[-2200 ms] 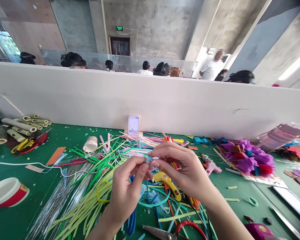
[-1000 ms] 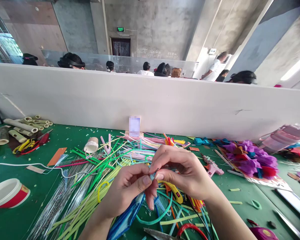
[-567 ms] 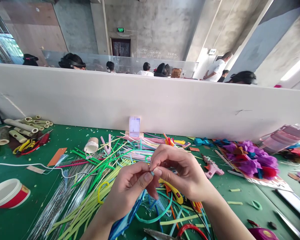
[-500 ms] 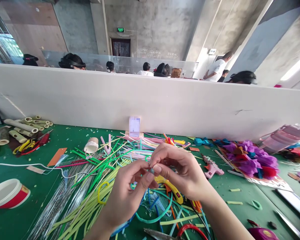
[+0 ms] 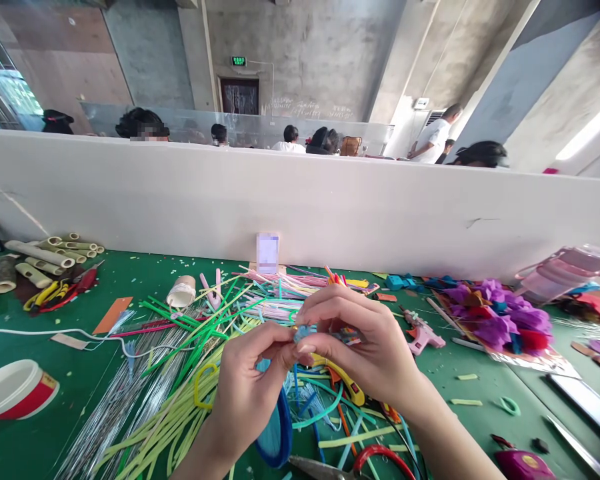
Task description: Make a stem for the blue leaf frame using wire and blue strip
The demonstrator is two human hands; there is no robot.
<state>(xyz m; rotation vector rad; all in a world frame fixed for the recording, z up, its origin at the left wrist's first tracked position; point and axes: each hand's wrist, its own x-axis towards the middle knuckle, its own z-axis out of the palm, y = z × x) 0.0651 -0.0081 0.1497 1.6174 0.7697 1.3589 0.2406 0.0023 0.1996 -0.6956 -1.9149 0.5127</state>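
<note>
My left hand [image 5: 253,383] and my right hand [image 5: 363,340] meet above the middle of the table, thumbs and fingers pinched together. Between their fingertips is a small light-blue piece [image 5: 304,332], with a tiny gold-coloured spot beside it; its kind is too small to make out. Below my left hand shows a blue disc with a dark-blue rim [image 5: 276,433], seen at a slant. Whether it hangs from my fingers I cannot tell. Under my hands lie a yellow cutter [image 5: 347,383], a light-blue tassel [image 5: 323,407] and red-handled scissors [image 5: 380,457].
Yellow-green strips [image 5: 175,420], bright green strips [image 5: 195,317] and thin wires [image 5: 125,400] cover the table's left middle. A paper tub [image 5: 45,393] stands left. A pink glue gun [image 5: 423,333], purple paper flowers [image 5: 495,320] and a phone [image 5: 587,403] lie right. A white partition [image 5: 300,200] stands behind.
The blue disc has turned and now shows more of its face below my left hand. More of the light-blue piece is visible between my fingertips, and my right fingers have shifted slightly.
</note>
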